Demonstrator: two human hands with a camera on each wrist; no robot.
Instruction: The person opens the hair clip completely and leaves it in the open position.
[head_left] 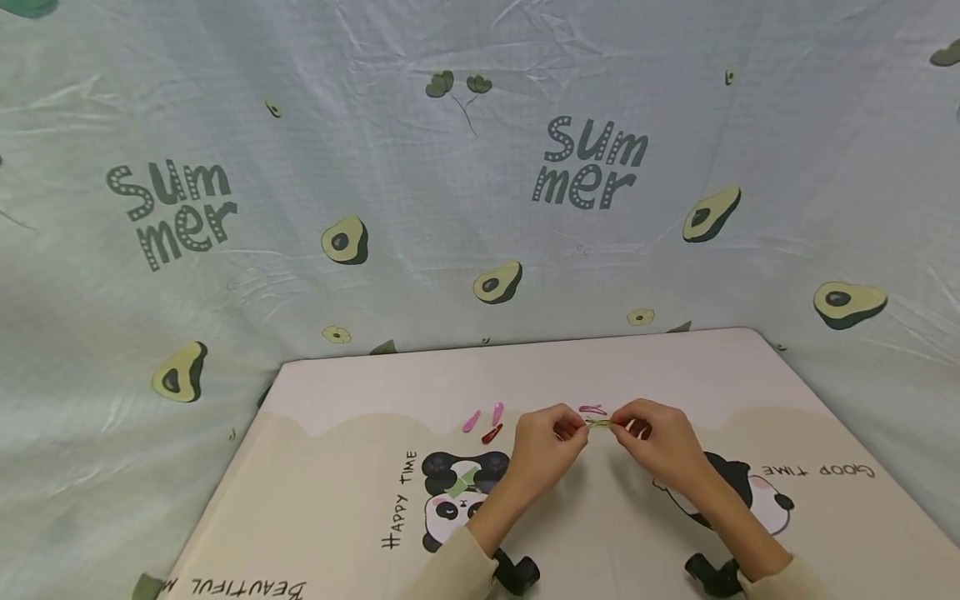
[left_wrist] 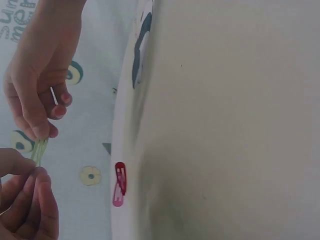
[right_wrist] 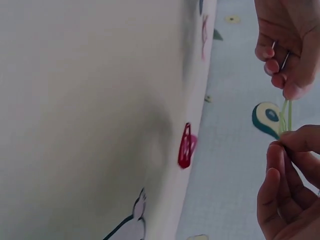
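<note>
A thin light-green snap hair clip (head_left: 598, 422) is held in the air between both hands, above the table. My left hand (head_left: 546, 446) pinches one end of it between thumb and fingertips. At the opposite end, my right hand (head_left: 663, 442) pinches it the same way, its other fingers curled. The left wrist view shows the green clip (left_wrist: 40, 151) stretched between the two sets of fingertips; its ends are hidden by them. Just behind the hands lie a red clip (left_wrist: 120, 172) and a pink clip (left_wrist: 118, 197), overlapping on the table.
Left of my left hand, two pink clips (head_left: 471, 421) and a dark red clip (head_left: 492, 434) lie on the table (head_left: 360, 387). The tabletop carries printed pandas and words. An avocado-patterned cloth (head_left: 420, 183) hangs behind the far edge.
</note>
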